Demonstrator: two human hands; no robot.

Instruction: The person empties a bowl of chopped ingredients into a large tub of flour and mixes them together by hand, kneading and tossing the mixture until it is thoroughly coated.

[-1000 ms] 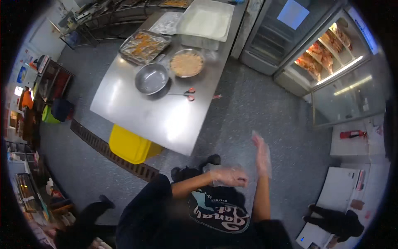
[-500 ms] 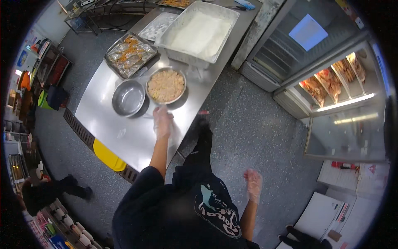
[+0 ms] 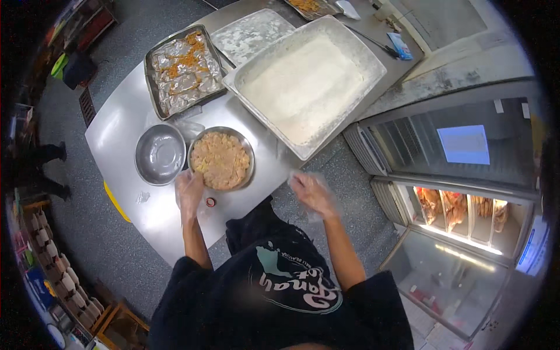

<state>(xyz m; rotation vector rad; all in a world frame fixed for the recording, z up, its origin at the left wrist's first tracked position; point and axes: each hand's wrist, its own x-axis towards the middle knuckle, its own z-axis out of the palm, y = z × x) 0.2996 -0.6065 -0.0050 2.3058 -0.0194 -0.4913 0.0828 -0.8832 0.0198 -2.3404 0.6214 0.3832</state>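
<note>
A round metal bowl [image 3: 251, 157] of pale, chunky raw meat [image 3: 219, 158] stands near the table's right edge. My left hand [image 3: 190, 191], in a clear plastic glove, is at its near left rim with the fingers pressed together there. My right hand [image 3: 312, 192], also gloved, hovers off the table's right edge; its fingers are curled and nothing shows in them. To the left of the meat stands an empty metal bowl [image 3: 160, 154]. A small red-rimmed round piece [image 3: 210, 202] lies beside my left hand.
Behind the bowls are a foil-lined tray [image 3: 153, 87] with orange crumbs and a large tub [image 3: 262, 119] of white powder, both on the steel table [image 3: 116, 131]. A glass-door fridge [image 3: 461, 233] stands open on the right. At the far left, a person's dark-clothed legs [image 3: 44, 169] show.
My right hand has come up from my side toward the table. The left one stays by the meat bowl's rim. My view has turned and shifted closer to the table.
</note>
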